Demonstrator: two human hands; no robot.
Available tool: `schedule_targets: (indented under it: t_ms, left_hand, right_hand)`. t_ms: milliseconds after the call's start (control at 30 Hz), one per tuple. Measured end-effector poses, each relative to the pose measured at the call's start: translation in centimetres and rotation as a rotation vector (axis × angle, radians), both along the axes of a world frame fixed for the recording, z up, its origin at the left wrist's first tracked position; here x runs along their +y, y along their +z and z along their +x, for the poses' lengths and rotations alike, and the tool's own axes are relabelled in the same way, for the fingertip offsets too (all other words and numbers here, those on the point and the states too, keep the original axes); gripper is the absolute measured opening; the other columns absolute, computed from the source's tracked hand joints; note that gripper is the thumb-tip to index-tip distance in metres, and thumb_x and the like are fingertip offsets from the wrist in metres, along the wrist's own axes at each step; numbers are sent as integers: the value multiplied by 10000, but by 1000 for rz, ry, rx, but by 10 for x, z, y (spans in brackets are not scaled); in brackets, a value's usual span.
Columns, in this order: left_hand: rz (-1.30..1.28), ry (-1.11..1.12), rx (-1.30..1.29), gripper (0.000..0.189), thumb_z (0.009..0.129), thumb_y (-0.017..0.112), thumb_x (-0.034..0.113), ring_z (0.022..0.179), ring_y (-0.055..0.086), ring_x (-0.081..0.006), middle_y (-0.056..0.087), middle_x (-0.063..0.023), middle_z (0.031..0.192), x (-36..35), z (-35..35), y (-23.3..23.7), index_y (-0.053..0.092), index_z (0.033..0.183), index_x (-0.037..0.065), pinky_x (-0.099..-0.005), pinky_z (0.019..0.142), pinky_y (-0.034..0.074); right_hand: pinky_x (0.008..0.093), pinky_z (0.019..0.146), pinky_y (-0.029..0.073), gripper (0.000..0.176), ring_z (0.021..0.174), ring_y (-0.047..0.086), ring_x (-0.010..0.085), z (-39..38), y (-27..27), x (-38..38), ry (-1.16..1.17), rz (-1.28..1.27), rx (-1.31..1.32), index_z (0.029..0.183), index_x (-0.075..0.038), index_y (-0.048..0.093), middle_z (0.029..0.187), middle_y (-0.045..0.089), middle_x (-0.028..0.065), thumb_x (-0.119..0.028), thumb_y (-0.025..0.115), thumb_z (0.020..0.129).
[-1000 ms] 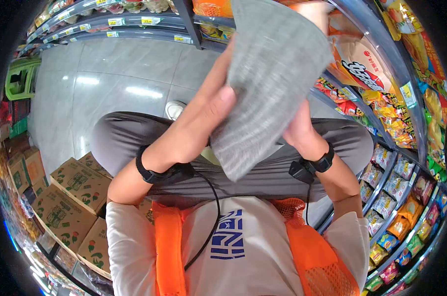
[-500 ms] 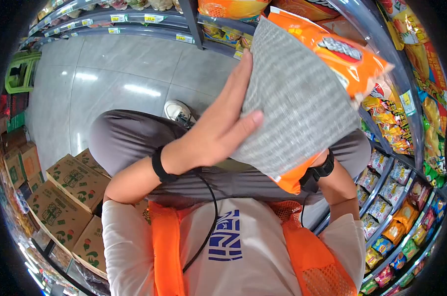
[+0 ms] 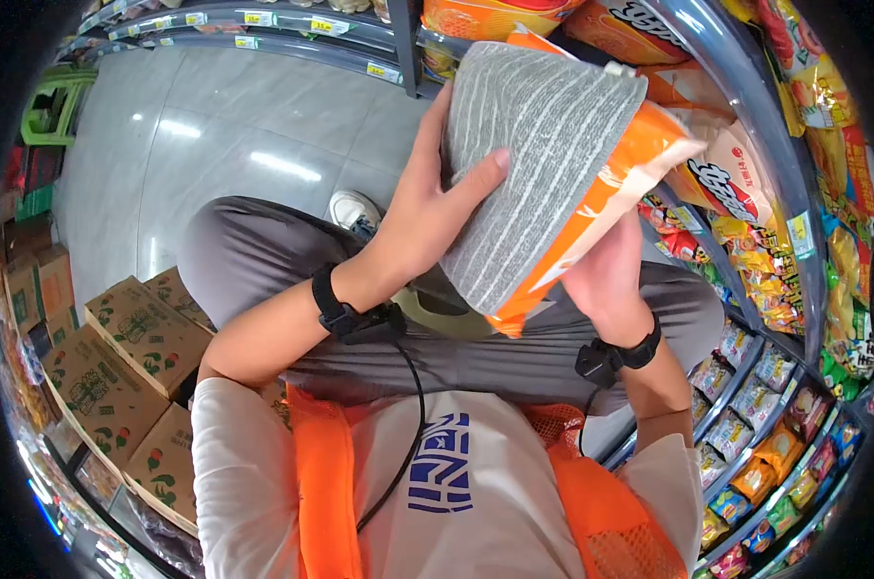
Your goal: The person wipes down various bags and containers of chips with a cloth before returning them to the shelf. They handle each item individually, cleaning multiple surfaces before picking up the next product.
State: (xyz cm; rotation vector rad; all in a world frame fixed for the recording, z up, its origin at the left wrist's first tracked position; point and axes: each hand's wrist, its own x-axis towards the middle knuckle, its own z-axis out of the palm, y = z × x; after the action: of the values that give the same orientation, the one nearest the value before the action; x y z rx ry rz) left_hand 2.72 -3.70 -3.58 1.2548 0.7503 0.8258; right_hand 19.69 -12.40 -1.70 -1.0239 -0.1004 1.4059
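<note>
A grey cloth point(image 3: 543, 145) with pale stripes is draped over one face of an orange and cream snack bag point(image 3: 591, 217). My left hand point(image 3: 432, 217) grips the cloth from the left, thumb across its front; the other fingers are partly hidden behind its edge. My right hand point(image 3: 606, 265) holds the bag from below and behind, with its fingertips out of sight. The bag is tilted in front of the shelf, above my crossed legs.
At the upper right, a curved shelf holds orange snack bags point(image 3: 717, 179). Smaller packets point(image 3: 775, 454) fill the racks at lower right. Cardboard boxes point(image 3: 99, 386) stand to my left beside the grey tiled floor point(image 3: 234, 116). A green crate point(image 3: 56, 106) sits farther back.
The bag and cloth have tilted and shifted left, showing more of the bag's lower right edge. My right hand has come into view beneath it.
</note>
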Motion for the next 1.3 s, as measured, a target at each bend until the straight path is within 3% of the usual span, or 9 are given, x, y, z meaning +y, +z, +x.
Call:
schedule_targets:
  t_ms: [133,167,300,533,733,767,1000,1233,1300]
  left_hand:
    - [-112,34,-52,799,967,620,277,1352,386,-243,372,-203,1470,-2,1,4,139,1517,-47,-350,1117,314]
    - [-86,45,-46,781,972,612,276,1346,393,-238,383,-200,1461,-3,1,4,150,1515,-44,-347,1113,320]
    - [-108,13,-38,707,991,580,270,1321,412,-217,420,-186,1428,-5,-2,10,200,1499,-41,-335,1099,334]
    - [-92,-123,-36,639,1012,538,326,1268,444,-187,480,-152,1368,6,-7,14,279,1462,-46,-328,1076,346]
    - [-477,-119,-84,612,999,546,392,1138,555,-136,579,-102,1265,22,-18,30,390,1417,-27,-265,972,436]
    - [-561,-115,-95,559,991,553,396,1037,623,-114,635,-86,1189,26,-21,24,468,1374,-3,-247,886,492]
    - [-880,-58,-360,472,999,521,402,945,685,-128,687,-84,1136,39,-21,9,574,1271,20,-264,854,543]
    - [-629,117,-235,377,1016,518,329,901,702,-146,699,-93,1088,53,-30,12,591,1224,23,-271,763,576]
    - [-579,182,-201,368,1025,503,320,895,703,-149,700,-94,1078,55,-33,11,589,1217,18,-276,758,578]
  right_hand:
    - [432,1139,320,735,1361,412,253,-3,-5,-16,196,285,-45,1517,-98,221,1485,414,47,-588,372,991]
    - [419,1140,320,805,1374,394,242,0,-23,-24,282,346,-192,1525,-99,178,1498,386,45,-547,526,954]
    - [386,1092,381,802,1304,471,223,-8,-12,-20,410,319,-467,1499,-73,227,1425,454,64,-285,714,899]
    - [392,1065,401,604,1266,502,204,13,-21,-14,279,216,-275,1441,-56,346,1388,496,63,-352,586,973]
    - [403,1049,434,651,1246,535,222,19,-26,-18,399,263,-170,1443,-68,376,1380,525,78,-463,562,959]
    - [406,1047,440,662,1249,537,228,18,-24,-17,429,274,-139,1445,-71,378,1385,526,83,-479,559,956]
    - [429,1047,452,740,1251,546,250,17,-11,-12,497,172,73,1455,-72,377,1414,512,99,-579,516,934]
    - [415,1038,457,706,1252,540,237,2,-12,-18,449,87,170,1445,-85,388,1407,515,96,-612,386,975]
    - [414,1069,420,654,1273,519,233,3,-17,-19,446,168,319,1446,-96,396,1414,511,80,-549,451,978]
